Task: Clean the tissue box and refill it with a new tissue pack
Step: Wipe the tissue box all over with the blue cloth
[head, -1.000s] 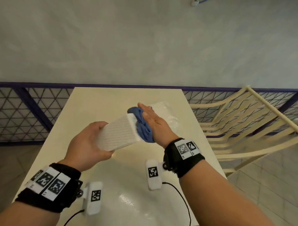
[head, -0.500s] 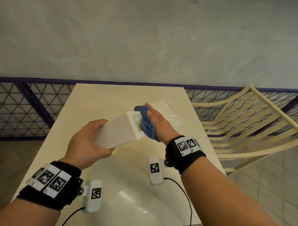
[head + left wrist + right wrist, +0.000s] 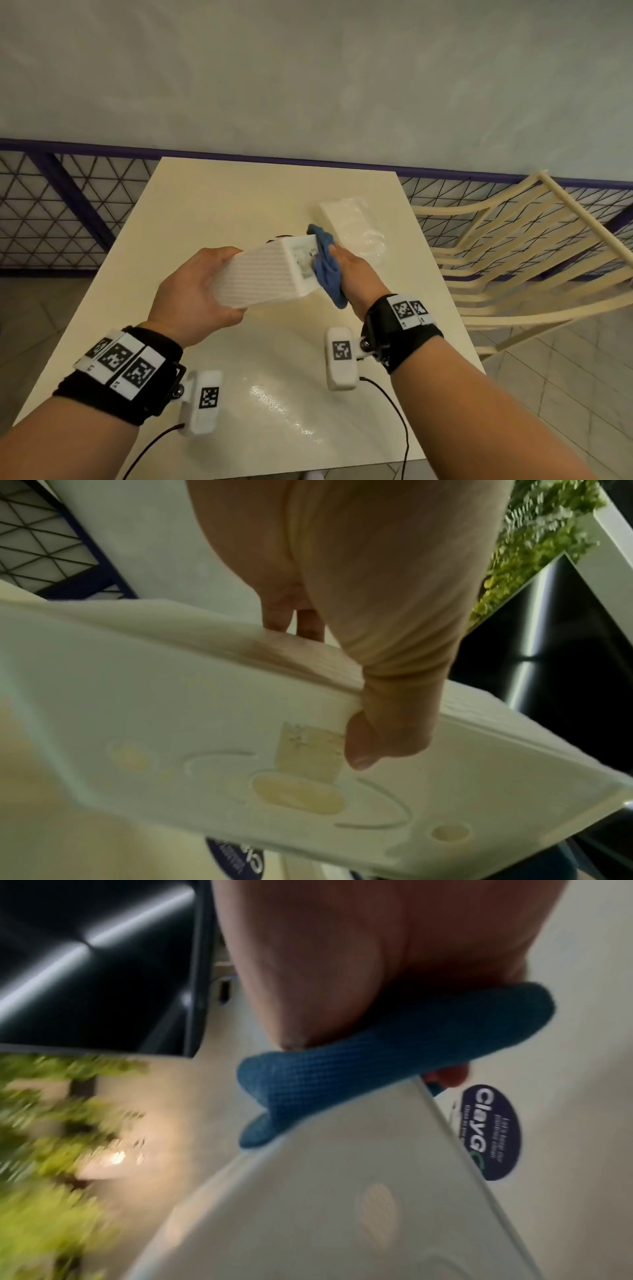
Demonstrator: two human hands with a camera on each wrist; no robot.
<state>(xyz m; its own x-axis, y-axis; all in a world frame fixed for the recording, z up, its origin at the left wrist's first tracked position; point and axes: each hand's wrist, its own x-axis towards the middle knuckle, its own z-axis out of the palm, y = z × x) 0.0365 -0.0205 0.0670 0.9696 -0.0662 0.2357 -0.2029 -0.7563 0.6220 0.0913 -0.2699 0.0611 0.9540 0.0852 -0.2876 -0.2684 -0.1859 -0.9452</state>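
My left hand [image 3: 191, 294] grips the white ribbed tissue box [image 3: 260, 277] by its near end and holds it tilted above the table. In the left wrist view the thumb [image 3: 363, 745] curls under the box's smooth underside [image 3: 205, 723]. My right hand [image 3: 356, 277] holds a crumpled blue cloth [image 3: 327, 267] against the box's far end face, where a worn label shows. In the right wrist view the thumb presses the cloth [image 3: 342, 1069] onto the box edge [image 3: 342, 1204]. The new tissue pack [image 3: 352, 222], in clear plastic, lies on the table behind my right hand.
The cream table [image 3: 239, 198] is glossy, with glare near its front. A cream slatted chair [image 3: 513, 257] stands close to its right edge. A purple-framed mesh fence [image 3: 51, 205] runs behind, below a pale wall. A dark blue round label [image 3: 489, 1131] shows beyond the box.
The cloth slid off the top of the box's end face to its right side, uncovering the label. My right hand drew back toward me. The left hand's grip is unchanged.
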